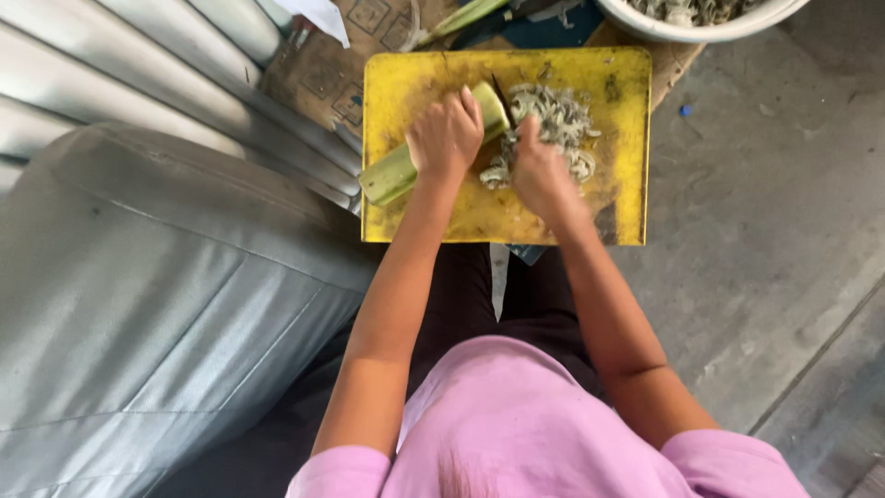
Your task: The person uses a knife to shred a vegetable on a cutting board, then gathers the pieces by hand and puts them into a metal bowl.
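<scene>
Our left hand [445, 136] closed round a pale green stalk [398, 171] on the yellow cutting board [406, 217], our right hand [539, 171] gripping a knife [503, 100] at the stalk's three o'clock end, shredded slices [562, 124] heaped just beyond, white bowl [701, 33] at one o'clock

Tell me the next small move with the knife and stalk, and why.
Probably slide the left hand back along the green stalk before another cut: the knife in the right hand sits close to its fingertips, shreds already piled beyond.
</scene>
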